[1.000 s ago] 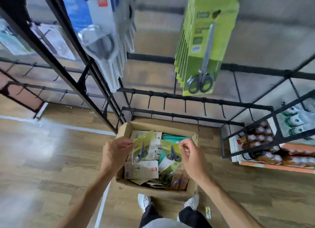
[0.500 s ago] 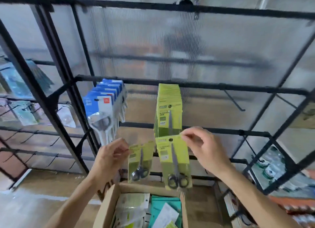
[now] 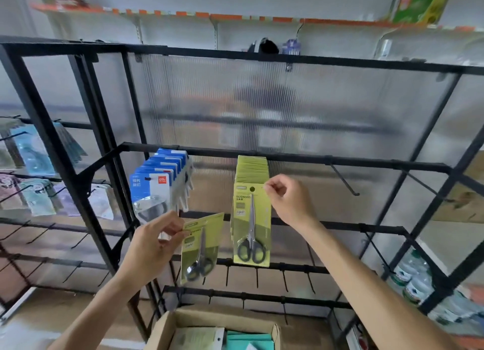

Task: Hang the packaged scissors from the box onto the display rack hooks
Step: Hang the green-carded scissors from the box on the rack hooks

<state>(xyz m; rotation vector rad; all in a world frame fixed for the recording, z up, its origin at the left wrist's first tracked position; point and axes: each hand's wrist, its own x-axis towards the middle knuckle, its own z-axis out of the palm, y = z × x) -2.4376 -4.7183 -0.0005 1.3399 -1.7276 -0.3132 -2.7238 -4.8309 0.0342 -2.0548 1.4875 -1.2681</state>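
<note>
Ribbed translucent panels back a black display rack [image 3: 288, 157] that fills most of the frame, and whatever stands behind them is only a smear of colour. Above it an orange-edged wall shelf [image 3: 209, 15] runs across the top, its goods too blurred to name. At centre, a green scissors pack [image 3: 251, 224] hangs at the front of a row of like packs on a hook; the right hand [image 3: 288, 200] pinches its top right corner with thumb and forefinger. Lower left of centre, the left hand [image 3: 154, 245] pinches the upper left edge of a second green scissors pack [image 3: 201, 247], tilted and blurred, print unreadable. Blue-and-white packs [image 3: 159, 184] hang just left of the green row. The cardboard box [image 3: 183, 321] is cut off by the bottom edge, showing only a pale card and a teal one. Half a second ago the right hand held its pack free, below the hanging row; now that pack sits level with the row, and the view has tipped upward so less of the box shows.
</note>
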